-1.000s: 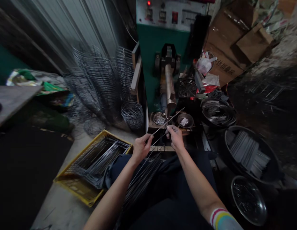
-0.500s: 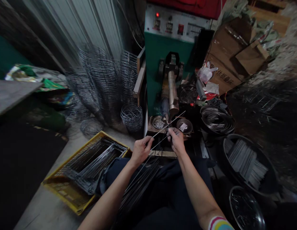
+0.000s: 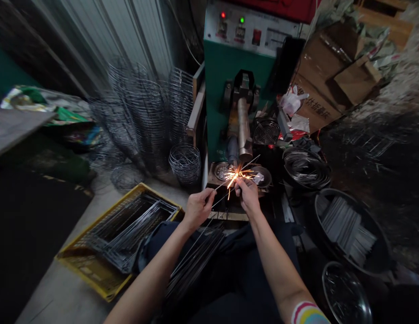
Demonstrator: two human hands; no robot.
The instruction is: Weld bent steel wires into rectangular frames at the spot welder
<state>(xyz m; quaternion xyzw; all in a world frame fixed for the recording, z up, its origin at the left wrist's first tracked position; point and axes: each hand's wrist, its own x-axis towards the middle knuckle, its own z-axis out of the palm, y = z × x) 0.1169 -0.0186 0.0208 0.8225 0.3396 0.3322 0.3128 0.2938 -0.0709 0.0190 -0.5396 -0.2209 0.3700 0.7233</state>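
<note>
My left hand (image 3: 200, 208) is closed in a pinch on a thin metal wire (image 3: 220, 185). That wire slants up to the right, under the electrodes of a green spot welder (image 3: 216, 108), and its far end pokes out beyond them. Orange sparks (image 3: 236, 174) burst where the wire meets the electrode tip. Right beside the sparks, my right hand (image 3: 247, 195) pinches close to the joint; a second thin wire slopes down-left from its fingers. What exactly lies between those fingertips is partly hidden. A bundle of dark wires (image 3: 192, 261) rests across my lap.
To the left stands a yellow crate (image 3: 77, 245) with wire frames in it. Stacked wire baskets (image 3: 141, 108) lean near the corrugated wall. Small bowls (image 3: 220, 169) flank the electrodes. A black tub (image 3: 381, 243) of metal strips and a shiny round bowl (image 3: 346, 292) sit at right.
Sparks have appeared at the electrode tip, and a green lamp on the welder's panel has come on beside the red one. Both hands keep nearly the same position.
</note>
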